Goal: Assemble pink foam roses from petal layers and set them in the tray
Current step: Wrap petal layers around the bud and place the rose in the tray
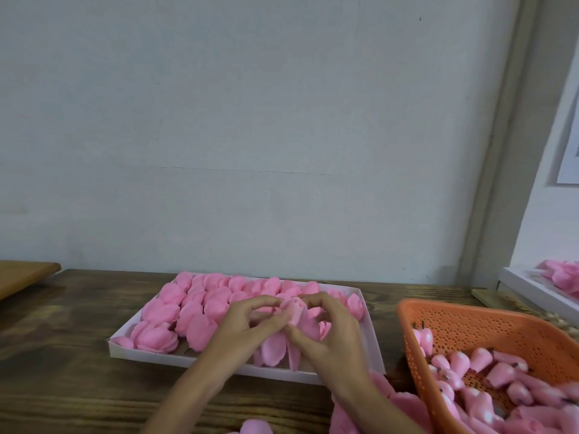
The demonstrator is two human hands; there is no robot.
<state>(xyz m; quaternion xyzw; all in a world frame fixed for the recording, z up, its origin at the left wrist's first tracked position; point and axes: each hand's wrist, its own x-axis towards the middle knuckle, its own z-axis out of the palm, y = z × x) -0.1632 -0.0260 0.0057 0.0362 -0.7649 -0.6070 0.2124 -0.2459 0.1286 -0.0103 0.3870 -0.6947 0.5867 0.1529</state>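
On my wooden table [78, 355]: one white tray [150, 355] packed with roses [188, 311], too overlapped to count, and one orange basket [470, 311] of buds [501, 371]. My left hand [247, 327] and right hand [326, 330] both pinch one rose [294, 311] over the tray's middle. Looks like petal-wrapping; next it needs gentle seating in a gap.

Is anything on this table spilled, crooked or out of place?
Nothing looks damaged. A heap of loose pink petals lies on the table in front of the white tray, left of the orange basket, in no container; probably working stock, not a spill. The left hand and right hand pinch a rose over the tray.
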